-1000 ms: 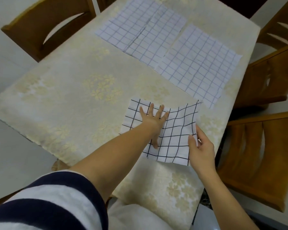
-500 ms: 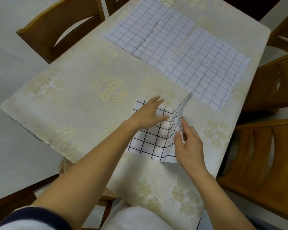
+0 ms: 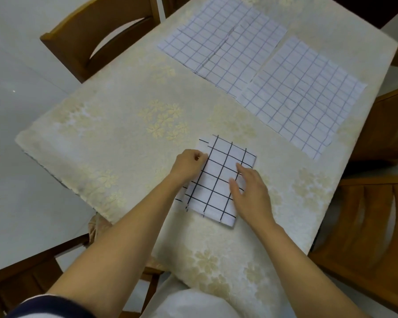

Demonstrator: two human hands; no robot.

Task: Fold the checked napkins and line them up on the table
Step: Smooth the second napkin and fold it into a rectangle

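- Left hand pinches the left edge of the white black-checked cloth napkin, probably to align its layers.
- Right hand, fingers straight, presses it flat, probably to set the crease.

Folded napkin: white cloth with a bold black check, doubled into a narrow rectangle. It lies flat near the front edge of the table, set slightly diagonal, with a strip of the lower layer showing along its left side. 2 paler napkins with a thin grey-blue check lie spread flat at the far end, just beside each other: left napkin, creased down its middle, and right napkin.
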